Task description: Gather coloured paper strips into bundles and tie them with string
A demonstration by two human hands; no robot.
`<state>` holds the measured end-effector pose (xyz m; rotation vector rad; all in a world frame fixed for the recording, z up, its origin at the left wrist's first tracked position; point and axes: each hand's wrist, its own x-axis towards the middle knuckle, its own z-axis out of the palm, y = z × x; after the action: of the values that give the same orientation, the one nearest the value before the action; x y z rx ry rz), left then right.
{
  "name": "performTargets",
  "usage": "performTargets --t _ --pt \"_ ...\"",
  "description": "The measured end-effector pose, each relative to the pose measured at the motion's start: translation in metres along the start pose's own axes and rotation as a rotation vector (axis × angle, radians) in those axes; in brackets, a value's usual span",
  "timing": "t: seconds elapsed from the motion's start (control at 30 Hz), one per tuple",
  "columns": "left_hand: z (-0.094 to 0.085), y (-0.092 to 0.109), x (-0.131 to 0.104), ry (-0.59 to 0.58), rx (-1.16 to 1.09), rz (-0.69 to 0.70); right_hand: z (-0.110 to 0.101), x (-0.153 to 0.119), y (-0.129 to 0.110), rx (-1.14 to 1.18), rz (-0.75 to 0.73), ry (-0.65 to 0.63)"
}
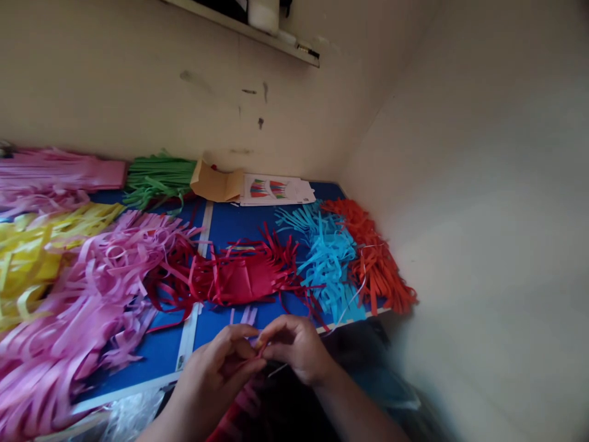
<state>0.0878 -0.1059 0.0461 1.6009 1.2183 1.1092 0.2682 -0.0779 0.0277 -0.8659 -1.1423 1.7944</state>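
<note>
Near the table's front edge, my left hand (219, 361) and my right hand (299, 351) meet, fingertips pinched together. Both grip a pink paper tassel (249, 317), whose strips stick up behind the fingers; more pink and red strips hang below, in shadow. A thin white string (364, 277) runs from near the right hand over the paper on the right. Just beyond my hands lies red fringed paper (246, 277). Light blue fringed paper (329, 252) and orange fringed paper (375, 261) lie to the right.
Pink fringed paper (99, 276), yellow fringed paper (27, 258) and green fringed paper (159, 175) cover the left of the blue table (239, 215). A printed card (278, 189) and a brown cardboard piece (217, 184) lie by the wall. Above is a shelf (230, 27).
</note>
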Motion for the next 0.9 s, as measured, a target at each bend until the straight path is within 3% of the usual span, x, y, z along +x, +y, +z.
performTargets --t 0.07,0.23,0.4,0.6,0.67,0.77,0.9 --pt "-0.001 0.001 0.000 -0.003 -0.012 0.016 -0.001 0.000 0.004 0.063 0.019 -0.022" --pt "-0.001 0.001 0.000 0.006 -0.013 0.078 -0.002 -0.001 0.000 -0.108 -0.164 0.027" --pt "-0.006 0.006 0.006 -0.001 0.133 0.267 -0.002 -0.003 -0.006 -0.285 -0.350 0.051" --pt "-0.013 0.010 0.011 -0.153 0.144 0.223 -0.003 -0.008 -0.011 -0.255 -0.232 0.000" --pt "-0.013 0.006 0.011 -0.084 0.232 0.291 -0.003 -0.010 -0.013 -0.360 -0.286 0.046" --pt "-0.010 0.001 0.009 0.047 0.359 0.497 0.000 -0.013 -0.019 -0.522 -0.389 0.092" --pt "-0.005 0.001 0.008 0.080 0.408 0.617 0.004 -0.016 -0.028 -0.628 -0.474 0.112"
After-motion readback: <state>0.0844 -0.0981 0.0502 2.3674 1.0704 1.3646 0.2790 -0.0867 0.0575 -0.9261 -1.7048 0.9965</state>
